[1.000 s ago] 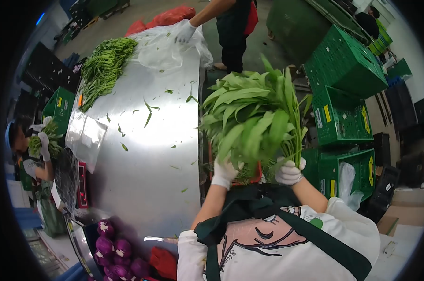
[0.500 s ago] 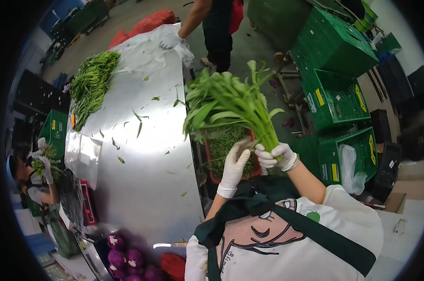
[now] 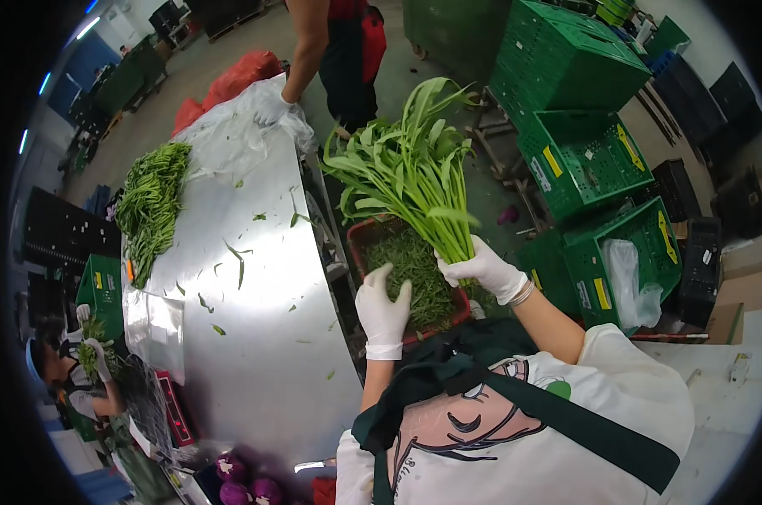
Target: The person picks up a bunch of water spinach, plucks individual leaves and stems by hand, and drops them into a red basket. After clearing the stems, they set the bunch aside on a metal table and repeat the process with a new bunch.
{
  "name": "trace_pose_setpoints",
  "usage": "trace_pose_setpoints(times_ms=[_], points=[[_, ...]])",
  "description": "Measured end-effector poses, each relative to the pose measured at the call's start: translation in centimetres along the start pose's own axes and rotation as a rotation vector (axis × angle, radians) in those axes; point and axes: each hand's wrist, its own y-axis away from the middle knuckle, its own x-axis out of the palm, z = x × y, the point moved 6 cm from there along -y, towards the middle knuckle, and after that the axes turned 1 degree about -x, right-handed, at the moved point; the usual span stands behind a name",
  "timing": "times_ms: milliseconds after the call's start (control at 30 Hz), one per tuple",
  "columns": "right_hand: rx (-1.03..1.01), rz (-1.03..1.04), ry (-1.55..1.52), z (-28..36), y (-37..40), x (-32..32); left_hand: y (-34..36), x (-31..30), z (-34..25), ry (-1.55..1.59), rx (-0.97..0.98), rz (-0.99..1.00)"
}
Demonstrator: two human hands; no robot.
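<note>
My right hand (image 3: 484,270), in a white glove, is closed round the lower stems of a bunch of water spinach (image 3: 415,172). The long green leaves fan out up and to the left. My left hand (image 3: 383,313), also gloved, is apart from the bunch, with thumb and fingers spread and nothing in them. Below the bunch and beside my left hand is a red crate (image 3: 361,239) holding loose green trimmings (image 3: 415,278).
On the metal table (image 3: 263,337) lie a pile of greens (image 3: 152,206), leaf scraps, clear plastic bags (image 3: 155,324), a knife (image 3: 312,465) and purple cabbages (image 3: 231,467). Green crates (image 3: 587,164) stand at right. One co-worker's gloved hand (image 3: 271,106) touches plastic; another person at left holds greens.
My left hand has come away from the stems, down and to the left. My right hand keeps the bunch, now slightly left and more upright. The view has shifted.
</note>
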Motion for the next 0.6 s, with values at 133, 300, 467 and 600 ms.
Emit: trace_pose_setpoints(times_ms=[133,300,467,600], points=[[0.019,-0.010,0.054,-0.1,-0.1,0.1,-3.6,-3.8,-5.5,0.403,0.178,-0.230],[0.039,-0.027,0.013,-0.4,0.0,0.4,-5.2,-3.0,-7.0,0.479,0.174,-0.276],[0.009,-0.019,0.003,-0.8,0.0,-0.2,-3.1,-2.2,-6.5,0.653,0.152,-0.240],[0.017,-0.064,0.004,-0.6,-0.1,-0.7,-2.0,-2.6,-7.6,0.695,0.326,-0.140]])
